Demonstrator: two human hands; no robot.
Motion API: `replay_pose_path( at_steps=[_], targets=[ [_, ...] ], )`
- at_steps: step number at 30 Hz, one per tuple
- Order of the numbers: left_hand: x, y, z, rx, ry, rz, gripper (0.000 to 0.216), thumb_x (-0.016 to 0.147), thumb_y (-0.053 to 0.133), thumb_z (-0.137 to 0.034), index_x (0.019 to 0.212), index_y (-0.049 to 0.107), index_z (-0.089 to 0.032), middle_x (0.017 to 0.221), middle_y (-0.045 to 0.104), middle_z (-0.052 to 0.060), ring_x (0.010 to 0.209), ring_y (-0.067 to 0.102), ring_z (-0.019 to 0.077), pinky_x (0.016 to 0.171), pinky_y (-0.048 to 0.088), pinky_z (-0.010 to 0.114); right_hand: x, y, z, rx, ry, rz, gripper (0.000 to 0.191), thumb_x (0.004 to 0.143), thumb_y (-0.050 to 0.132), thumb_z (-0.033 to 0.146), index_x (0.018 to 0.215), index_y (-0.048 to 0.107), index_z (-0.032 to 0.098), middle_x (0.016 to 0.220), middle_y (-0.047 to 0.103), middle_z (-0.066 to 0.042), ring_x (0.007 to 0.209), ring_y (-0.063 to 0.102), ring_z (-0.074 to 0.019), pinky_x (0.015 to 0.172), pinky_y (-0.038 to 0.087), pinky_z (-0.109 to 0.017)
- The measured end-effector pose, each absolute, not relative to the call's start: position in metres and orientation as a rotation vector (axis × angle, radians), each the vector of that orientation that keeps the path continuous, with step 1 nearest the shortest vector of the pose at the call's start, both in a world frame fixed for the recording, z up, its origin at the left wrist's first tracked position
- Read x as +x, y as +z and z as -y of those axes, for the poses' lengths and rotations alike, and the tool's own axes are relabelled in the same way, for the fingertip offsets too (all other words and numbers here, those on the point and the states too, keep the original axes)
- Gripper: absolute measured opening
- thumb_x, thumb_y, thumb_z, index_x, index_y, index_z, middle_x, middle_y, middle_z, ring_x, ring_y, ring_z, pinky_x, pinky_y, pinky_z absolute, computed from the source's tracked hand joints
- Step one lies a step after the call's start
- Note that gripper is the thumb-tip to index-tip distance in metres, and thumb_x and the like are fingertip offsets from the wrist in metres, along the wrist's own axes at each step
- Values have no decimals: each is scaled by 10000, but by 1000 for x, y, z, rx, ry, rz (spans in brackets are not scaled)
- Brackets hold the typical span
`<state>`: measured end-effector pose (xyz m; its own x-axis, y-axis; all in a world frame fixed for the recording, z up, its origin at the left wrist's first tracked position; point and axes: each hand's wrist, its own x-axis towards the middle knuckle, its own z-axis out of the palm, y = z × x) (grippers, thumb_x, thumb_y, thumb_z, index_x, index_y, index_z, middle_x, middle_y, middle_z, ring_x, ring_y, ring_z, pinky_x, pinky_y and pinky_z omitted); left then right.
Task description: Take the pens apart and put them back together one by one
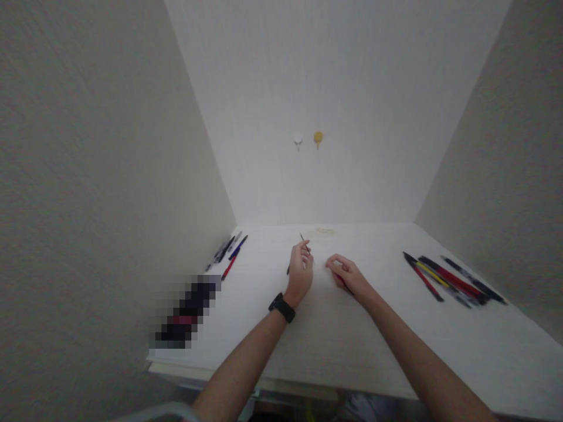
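Note:
Near the middle of the white table, my left hand (pixel 301 272) wears a black watch (pixel 282 308) at the wrist. Its fingers pinch a thin dark rod, like a pen refill (pixel 304 241), which points up and away to the left. A small dark piece (pixel 288 269) shows at that hand's left edge, mostly hidden. My right hand (pixel 347 274) is a short way to the right, its fingers curled. Under its palm shows part of a dark red, pen-like thing (pixel 345 285); the rest is covered by the hand.
Pens lie along the left side, among them a blue pen (pixel 238 247) and a red pen (pixel 230 265). A blurred-out dark patch (pixel 187 313) is nearer me. On the right are several red, black and yellow pens (pixel 433 274). A pale loop (pixel 325 230) lies at the back. Walls enclose three sides.

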<state>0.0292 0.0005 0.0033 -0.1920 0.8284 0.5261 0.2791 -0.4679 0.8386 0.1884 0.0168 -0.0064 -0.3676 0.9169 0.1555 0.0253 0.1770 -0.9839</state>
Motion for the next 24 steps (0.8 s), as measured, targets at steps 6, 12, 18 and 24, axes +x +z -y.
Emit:
replay_pose_path(
  at_steps=[6,12,18,24],
  targets=[
    [35,-8,7,2129,1365,-1398,399,837,334,-10,1153,526,-160,1036,517,93,1006,490,193,950,406,371,194,-4,-17,-881,1342,1445,300,825,578,507,846,541,210,418,332,105,361,222,-61,361,124,-192],
    [39,-13,15,2284,987,-1565,378,746,369,56,998,584,-127,1055,488,122,968,492,203,908,425,360,199,-4,-22,-811,1347,1189,297,807,599,506,851,522,222,437,321,102,370,248,-72,372,180,-205],
    [45,-12,18,2399,702,-1781,295,792,363,29,938,582,-104,994,523,144,894,520,217,832,436,355,198,-7,-23,-815,1352,1216,300,816,591,516,859,520,228,449,324,99,378,247,-76,380,176,-208],
    [44,-9,18,2429,650,-1861,307,791,347,40,950,569,-101,996,550,159,896,527,232,830,428,367,197,-6,-21,-809,1368,1219,304,811,596,520,859,525,227,443,326,101,379,244,-74,379,170,-210]
  ],
)
